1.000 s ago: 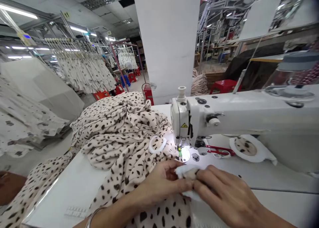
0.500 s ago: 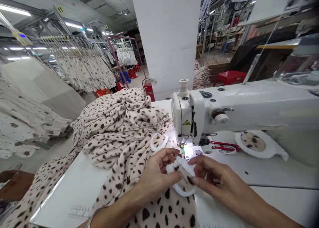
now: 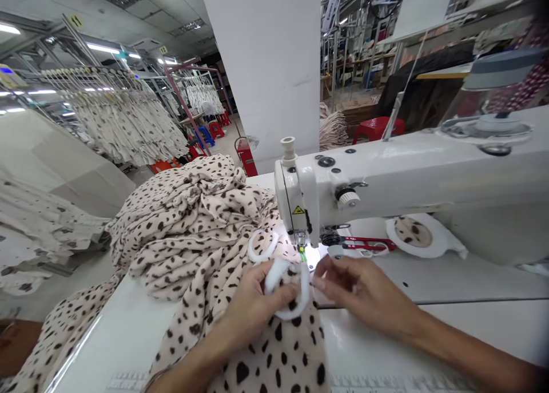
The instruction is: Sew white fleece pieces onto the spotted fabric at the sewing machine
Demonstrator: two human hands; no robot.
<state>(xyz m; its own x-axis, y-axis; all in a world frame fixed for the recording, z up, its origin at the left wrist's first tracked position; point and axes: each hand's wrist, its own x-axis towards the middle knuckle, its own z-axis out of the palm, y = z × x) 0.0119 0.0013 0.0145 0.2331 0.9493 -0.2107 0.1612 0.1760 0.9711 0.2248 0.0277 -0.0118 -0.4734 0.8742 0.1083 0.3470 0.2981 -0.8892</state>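
Note:
My left hand pinches a round, dark-spotted fabric piece with a fluffy white edge, thumb on top. Just right of that edge, my right hand has its thumb and fingertips pressed together; whatever lies between them is too small to make out. Both hands are in front of the lit needle area of a white sewing machine. Beneath the left hand spreads a large pink-beige spotted fleece, and a second white-edged round lies on it behind the fingers.
Red-handled scissors and another white-edged spotted round lie under the machine arm. Fleece is heaped on the table's left side. A white pillar stands behind. Spotted garments hang on racks at left; a red stool is beyond.
The view has swung slightly right. My right hand's fingers have come off the face of the white-edged piece to beside its right edge; my left hand keeps hold and the piece has turned.

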